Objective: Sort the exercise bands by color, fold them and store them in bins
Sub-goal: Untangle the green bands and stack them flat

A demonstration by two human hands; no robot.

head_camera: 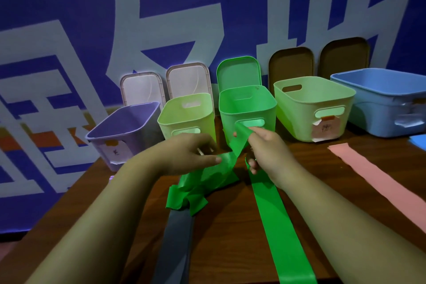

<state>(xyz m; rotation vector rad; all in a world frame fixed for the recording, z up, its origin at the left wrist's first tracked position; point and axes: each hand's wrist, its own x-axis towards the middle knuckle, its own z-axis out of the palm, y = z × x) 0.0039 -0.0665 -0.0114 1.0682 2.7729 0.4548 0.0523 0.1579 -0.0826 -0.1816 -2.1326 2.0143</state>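
Observation:
A long green exercise band runs from the table's near edge up to my hands. My right hand pinches its upper end just in front of the green bin. My left hand pinches a fold of the same band between thumb and fingers. Below my left hand a bunched part of the green band lies on the table. A grey band lies flat under that bunch. A pink band stretches flat at the right.
Five open bins stand in a row at the table's back: purple, light green, green, pale green, blue. Lids lean on the blue wall behind. A blue band's corner shows at the right edge.

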